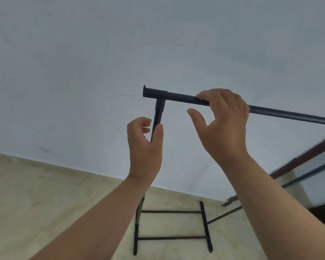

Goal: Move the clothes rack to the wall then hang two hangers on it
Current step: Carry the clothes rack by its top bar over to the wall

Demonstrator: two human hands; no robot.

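Two hands on the clothes rack (pixel 176 97) right now, but neither is really clamped: your right hand (pixel 221 121), just right of centre frame, has its fingers draped over the top bar (pixel 289 114) with the thumb hanging open underneath, and your left hand (pixel 144 145), centre frame, sits loosely curled beside the upright post (pixel 159 114), thumb touching it, fingers not closed around it. So both are resting on the rack rather than gripping it. The rack is already close to the pale wall (pixel 83 62) that fills the upper part of the frame; its foot frame (pixel 172 225) sits on the beige floor (pixel 36 203) at bottom centre, near where floor meets wall, though I can't tell whether it's touching. My read is you're finishing the move-to-wall step. If you nudge it again, close both hands fully first, one around the post and one around the bar, and push low and even so the base slides instead of tipping. Check that the feet sit flat before letting go. The top bar is the long axis: it runs from its capped end (pixel 145 91) at centre frame out to the right edge, sloping down-right in the picture, roughly along the wall. The post drops from the T-joint (pixel 160 102) toward bottom centre. No hangers in view, so those come next.
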